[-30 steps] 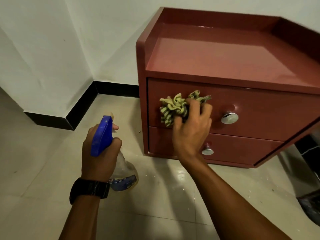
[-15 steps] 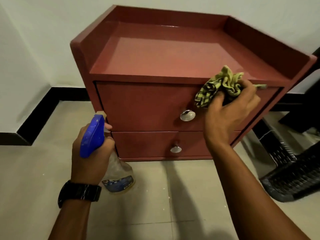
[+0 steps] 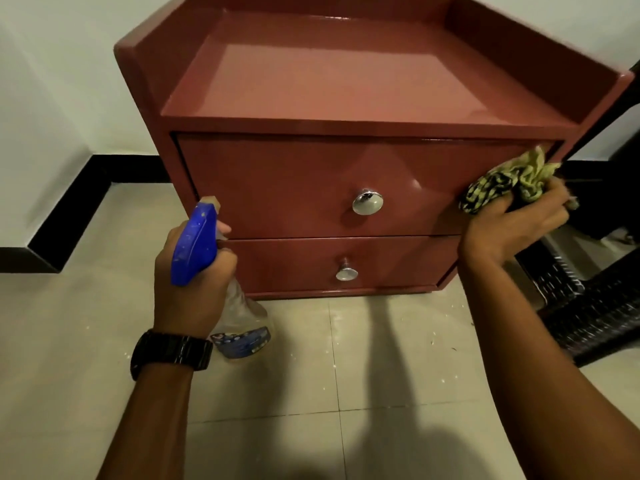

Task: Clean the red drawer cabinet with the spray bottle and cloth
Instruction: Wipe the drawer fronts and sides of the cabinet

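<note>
Head view: right hand presses cloth at cabinet's right edge.

Pale beige tiled floor, grout lines visible, scattered with small white specks; red two-drawer cabinet stands directly on it near white wall; black woven basket on floor just right of cabinet

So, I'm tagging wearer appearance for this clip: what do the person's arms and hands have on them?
Both forearms are bare, with no sleeves in view and no gloves. The left hand has a black watch with a chunky link band at the wrist. The right hand and its wrist carry nothing that shows; rings cannot be made out.
</note>
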A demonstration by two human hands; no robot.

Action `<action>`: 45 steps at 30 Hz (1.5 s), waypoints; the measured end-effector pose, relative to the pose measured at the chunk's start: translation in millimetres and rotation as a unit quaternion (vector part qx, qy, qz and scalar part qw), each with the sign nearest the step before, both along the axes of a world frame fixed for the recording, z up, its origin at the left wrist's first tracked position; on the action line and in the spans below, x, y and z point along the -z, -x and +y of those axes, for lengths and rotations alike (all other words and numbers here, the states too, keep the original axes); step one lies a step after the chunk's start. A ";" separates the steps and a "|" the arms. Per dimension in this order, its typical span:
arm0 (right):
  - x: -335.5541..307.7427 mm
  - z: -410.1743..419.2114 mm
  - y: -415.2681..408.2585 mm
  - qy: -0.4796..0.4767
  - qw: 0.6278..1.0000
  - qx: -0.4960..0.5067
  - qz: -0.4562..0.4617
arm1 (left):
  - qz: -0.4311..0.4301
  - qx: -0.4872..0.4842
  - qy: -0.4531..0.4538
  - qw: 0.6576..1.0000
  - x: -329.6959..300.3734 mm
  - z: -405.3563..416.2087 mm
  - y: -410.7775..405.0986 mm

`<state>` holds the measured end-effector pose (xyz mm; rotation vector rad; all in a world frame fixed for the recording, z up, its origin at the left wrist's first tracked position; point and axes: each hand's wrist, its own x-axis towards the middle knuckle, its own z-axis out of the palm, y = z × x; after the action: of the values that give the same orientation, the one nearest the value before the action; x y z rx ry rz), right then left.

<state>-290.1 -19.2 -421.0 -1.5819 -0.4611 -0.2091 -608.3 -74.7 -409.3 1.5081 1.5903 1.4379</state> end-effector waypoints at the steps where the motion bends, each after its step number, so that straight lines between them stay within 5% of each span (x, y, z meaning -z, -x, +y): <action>1: 13.7 -1.8 1.3 0.021 1.000 -0.005 0.013 | 0.002 -0.001 0.003 1.000 0.9 0.0 -0.7; 8: 93.5 -12.8 4.7 0.155 0.972 -0.047 0.172 | -0.005 0.006 0.028 1.000 5.3 -5.9 -3.3; 13: 125.9 -11.1 22.1 0.129 0.836 -0.180 0.501 | 0.001 0.005 0.035 0.999 7.2 -6.8 -4.6; 19: 127.2 3.0 56.1 0.157 0.897 -0.208 0.356 | 0.002 0.008 0.034 0.999 12.4 0.3 -10.1; 27: 129.2 9.0 20.7 0.170 0.913 -0.107 0.355 | -0.003 0.011 0.041 0.999 16.3 -0.7 -13.7; 31: 147.5 11.5 53.6 0.200 0.878 -0.267 0.343 | 0.002 0.028 0.044 0.999 19.1 0.3 -28.9; 34: 144.5 5.9 36.5 0.185 0.850 -0.260 0.420 | -0.003 0.037 0.053 0.998 18.9 0.2 -31.8; 37: 124.4 5.1 12.6 0.142 0.878 -0.172 0.423 | -0.006 0.036 0.060 0.997 14.8 -2.3 -31.7; 45: 10.1 4.3 -5.1 0.047 0.983 -0.005 0.178 | -0.023 0.030 0.056 0.998 8.7 1.4 -33.3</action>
<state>-284.9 -14.9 -431.1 -1.6662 -0.2019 0.1049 -575.0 -73.3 -418.0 1.4368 1.5580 1.3184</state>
